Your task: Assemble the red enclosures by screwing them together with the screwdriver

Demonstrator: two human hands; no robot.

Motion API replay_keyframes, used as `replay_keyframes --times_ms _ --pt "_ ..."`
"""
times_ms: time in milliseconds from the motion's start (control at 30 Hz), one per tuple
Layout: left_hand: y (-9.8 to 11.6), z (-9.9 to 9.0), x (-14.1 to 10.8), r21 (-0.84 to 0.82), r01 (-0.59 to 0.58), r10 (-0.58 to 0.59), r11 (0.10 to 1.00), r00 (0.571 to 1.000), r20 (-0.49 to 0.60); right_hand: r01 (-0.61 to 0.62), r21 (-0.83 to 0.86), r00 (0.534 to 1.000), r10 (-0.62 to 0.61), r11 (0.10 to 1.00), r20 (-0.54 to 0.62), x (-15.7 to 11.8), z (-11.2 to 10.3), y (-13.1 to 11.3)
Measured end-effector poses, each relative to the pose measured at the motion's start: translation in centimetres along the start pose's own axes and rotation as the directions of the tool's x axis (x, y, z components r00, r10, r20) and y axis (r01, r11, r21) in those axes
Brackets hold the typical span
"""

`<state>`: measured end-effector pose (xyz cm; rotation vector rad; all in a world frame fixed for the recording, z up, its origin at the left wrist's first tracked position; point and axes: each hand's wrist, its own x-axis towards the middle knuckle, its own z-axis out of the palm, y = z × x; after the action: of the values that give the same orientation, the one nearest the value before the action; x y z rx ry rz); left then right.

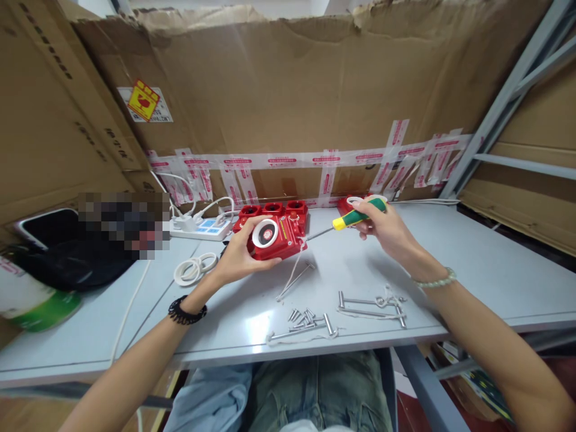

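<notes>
My left hand (240,255) is wrapped round a red device (284,240) with a white ring, holding it tilted over the table. My right hand (382,225) grips a screwdriver (360,215) with a green and yellow handle. The screwdriver's shaft points left, its tip at the right edge of the device. A white string hangs from that edge to a thin metal rod (296,282) with a crossbar. Several more red devices (272,209) stand behind the held one. Another red part (345,206) lies partly behind my right hand.
Several screws (303,318) and a metal rod (299,332) lie near the front edge, with more rods (371,312) to their right. White rings (188,273) lie left, before a power strip (202,229). Cardboard (279,90) stands behind; a metal frame (499,99) is at right.
</notes>
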<state>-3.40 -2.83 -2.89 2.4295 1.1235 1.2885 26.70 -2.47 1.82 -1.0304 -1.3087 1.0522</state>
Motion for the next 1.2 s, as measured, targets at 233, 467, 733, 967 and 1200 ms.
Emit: replay_keyframes --times_ms 233,467,733,967,1200 --pt "-0.2 -0.8 0.2 0.056 -0.011 0.013 0.998 1.0 -0.026 -0.055 -0.434 0.989 0.108 0.899 0.099 1.3 -2.3 0.2" --pt "-0.5 -1.3 0.5 0.057 -0.049 0.051 0.997 0.998 -0.033 0.037 -0.385 0.959 0.075 0.922 0.274 1.3 -2.9 -0.1" --pt "-0.5 -1.5 0.5 -0.006 -0.011 0.011 1.0 1.0 -0.013 0.115 -0.316 0.967 -0.033 0.942 0.254 1.4 -2.7 0.4" --pt "-0.1 -1.5 0.6 0.073 -0.041 0.041 0.996 0.999 0.001 0.093 -0.106 0.98 -0.072 0.99 0.188 1.5 -2.2 1.0" --pt "-0.3 -1.4 0.4 0.067 -0.05 0.048 0.996 0.998 0.031 0.05 -0.154 0.996 -0.037 0.987 0.08 1.2 -1.5 0.8"
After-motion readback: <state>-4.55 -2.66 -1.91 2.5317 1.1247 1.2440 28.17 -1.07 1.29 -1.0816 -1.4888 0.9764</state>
